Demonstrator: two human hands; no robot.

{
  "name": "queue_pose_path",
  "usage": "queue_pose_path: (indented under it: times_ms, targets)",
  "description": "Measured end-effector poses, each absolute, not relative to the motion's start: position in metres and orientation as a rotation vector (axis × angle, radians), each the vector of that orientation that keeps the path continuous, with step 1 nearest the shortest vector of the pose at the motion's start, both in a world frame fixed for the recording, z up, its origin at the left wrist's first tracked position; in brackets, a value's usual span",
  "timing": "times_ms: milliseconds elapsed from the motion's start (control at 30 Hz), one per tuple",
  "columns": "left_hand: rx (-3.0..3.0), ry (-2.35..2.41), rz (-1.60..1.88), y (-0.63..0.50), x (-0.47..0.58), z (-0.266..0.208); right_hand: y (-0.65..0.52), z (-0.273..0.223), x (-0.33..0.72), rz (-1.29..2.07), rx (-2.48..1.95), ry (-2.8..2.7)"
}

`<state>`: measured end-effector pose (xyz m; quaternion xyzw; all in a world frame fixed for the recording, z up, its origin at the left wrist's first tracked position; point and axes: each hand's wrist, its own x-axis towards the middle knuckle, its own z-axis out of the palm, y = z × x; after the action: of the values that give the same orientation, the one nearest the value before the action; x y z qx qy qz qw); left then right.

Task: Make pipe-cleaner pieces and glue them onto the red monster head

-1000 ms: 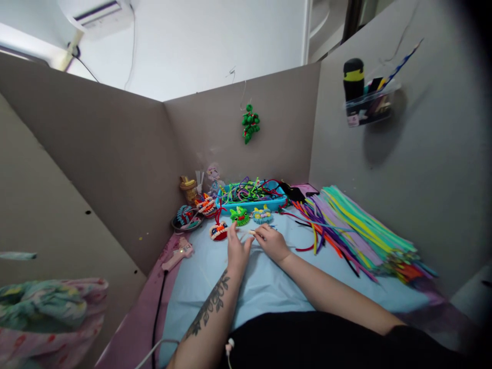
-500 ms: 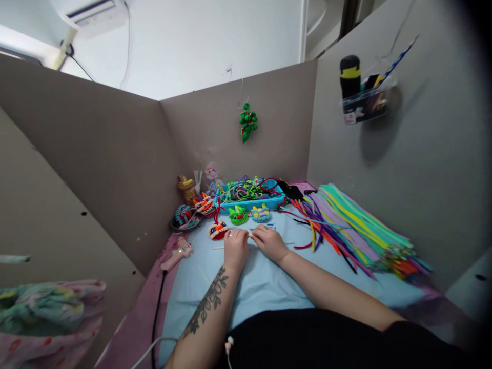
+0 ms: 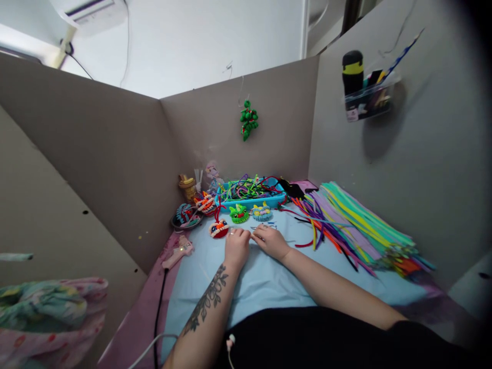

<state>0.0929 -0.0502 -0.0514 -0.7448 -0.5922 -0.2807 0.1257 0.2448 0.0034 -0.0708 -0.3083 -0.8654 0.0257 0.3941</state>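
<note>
My left hand (image 3: 237,245) and my right hand (image 3: 270,241) are close together over the blue cloth (image 3: 269,284), both with curled fingers. A small pale piece shows between their fingertips; its kind is too small to make out. Just beyond my left hand lies a red and white lion-head figure (image 3: 219,229) with a red stem sticking up. A green fuzzy figure (image 3: 239,213) and a blue and yellow one (image 3: 262,211) sit behind my hands. Beside my right fingers lies a small metal tool (image 3: 258,227), partly hidden.
Behind the figures stands a blue tray (image 3: 249,202) full of coloured pipe cleaner pieces. Bundles of long pipe cleaners (image 3: 353,225) lie right. At left are a pink glue gun (image 3: 179,252) with a black cord and a bowl (image 3: 186,220) of figures. Grey panels (image 3: 277,118) enclose the table.
The view has shifted slightly. My left fingers have curled in more, and the pale piece between the hands shows less. The figures and tray stay in place.
</note>
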Motion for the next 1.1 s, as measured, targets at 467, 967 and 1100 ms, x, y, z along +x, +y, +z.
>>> queue_pose_path:
  times_ms: [467,967,1100]
  targets:
    - [-2.351,-1.755,-0.715,-0.050,0.089,-0.052,0.006,-0.076,0.247,0.008,-0.686,-2.335]
    - [-2.407,-1.916,-1.195,-0.045,0.079,-0.062,-0.003,-0.066,0.245,-0.038,-0.679,-2.316]
    - [-2.279,-1.968,-1.546,-0.040,0.079,-0.066,0.000,-0.070,0.242,0.013,-0.787,-2.207]
